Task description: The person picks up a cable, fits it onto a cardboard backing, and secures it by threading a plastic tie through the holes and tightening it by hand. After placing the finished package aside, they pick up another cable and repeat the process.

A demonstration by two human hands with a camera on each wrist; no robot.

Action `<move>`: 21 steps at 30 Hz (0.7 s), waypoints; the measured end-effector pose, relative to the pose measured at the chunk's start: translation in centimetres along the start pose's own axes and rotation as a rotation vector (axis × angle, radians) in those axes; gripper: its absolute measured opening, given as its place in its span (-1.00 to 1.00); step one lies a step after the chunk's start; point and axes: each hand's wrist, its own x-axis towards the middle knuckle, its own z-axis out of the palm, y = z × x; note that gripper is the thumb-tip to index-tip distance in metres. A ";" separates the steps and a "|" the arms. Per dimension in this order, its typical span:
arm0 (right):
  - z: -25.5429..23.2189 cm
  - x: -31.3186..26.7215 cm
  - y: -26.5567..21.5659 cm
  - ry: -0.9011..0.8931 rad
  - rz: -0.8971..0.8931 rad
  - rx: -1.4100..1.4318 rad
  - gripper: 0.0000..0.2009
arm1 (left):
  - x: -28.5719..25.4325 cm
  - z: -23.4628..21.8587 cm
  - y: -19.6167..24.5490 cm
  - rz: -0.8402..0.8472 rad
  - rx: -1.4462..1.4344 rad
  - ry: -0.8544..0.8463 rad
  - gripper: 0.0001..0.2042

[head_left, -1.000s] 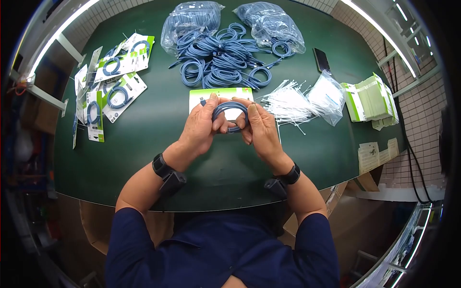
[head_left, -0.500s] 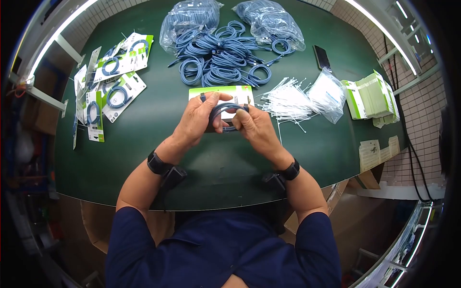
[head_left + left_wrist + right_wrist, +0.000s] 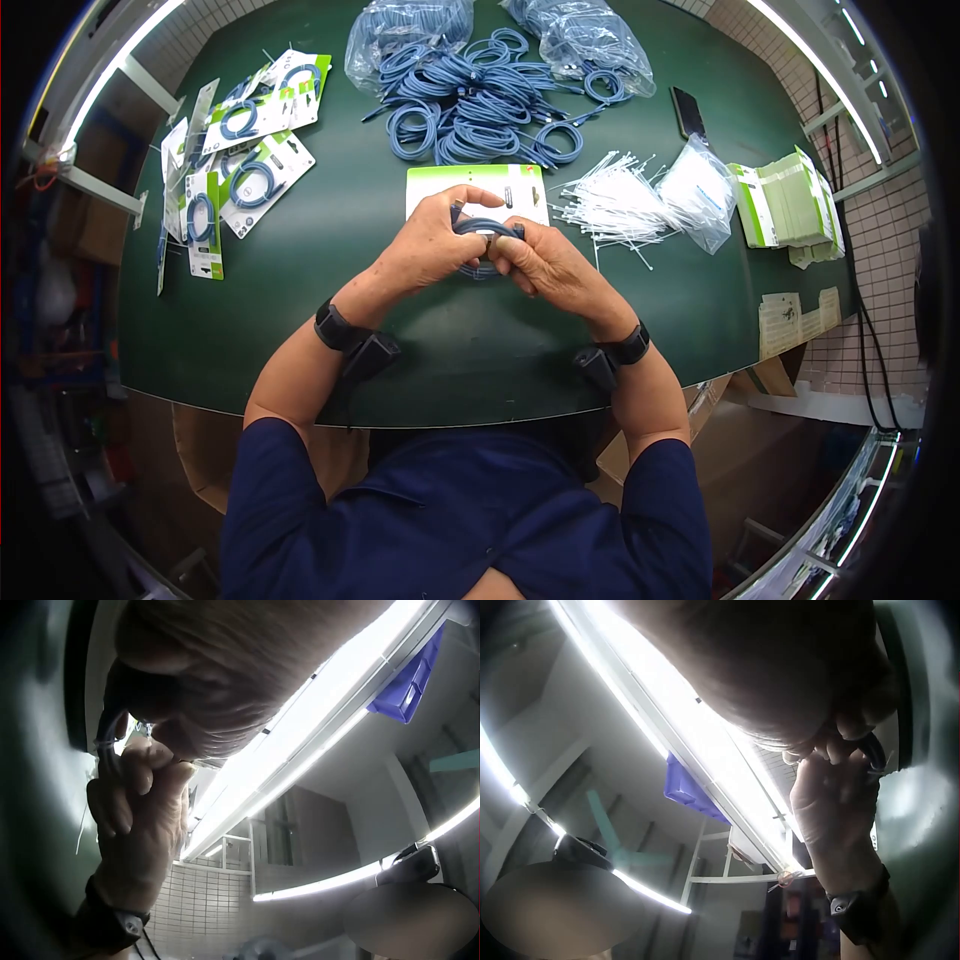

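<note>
Squeezed flatter since earlier, the blue cable coil (image 3: 486,228) — left hand (image 3: 432,243) and right hand (image 3: 540,262) both grip it; backing card (image 3: 478,186) behind.

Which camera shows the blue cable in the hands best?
The head view. There the coiled cable shows between the left hand and right hand, above the white card. The left wrist view shows only a sliver of it beside dark fingers; the right wrist view shows a small blue bit.
</note>
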 end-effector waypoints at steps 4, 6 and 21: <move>0.7 -0.5 -0.5 -0.048 -0.039 -0.159 -0.58 | 0.3 -0.2 -0.2 -0.086 0.153 -0.060 -0.63; 0.3 -0.6 -0.9 -0.096 0.004 -0.209 -0.57 | 0.2 -0.2 0.2 -0.117 0.245 -0.119 -0.70; 0.3 -0.4 -1.4 -0.020 -0.060 -0.365 -0.58 | 0.0 0.0 -0.6 0.018 0.282 -0.051 -0.62</move>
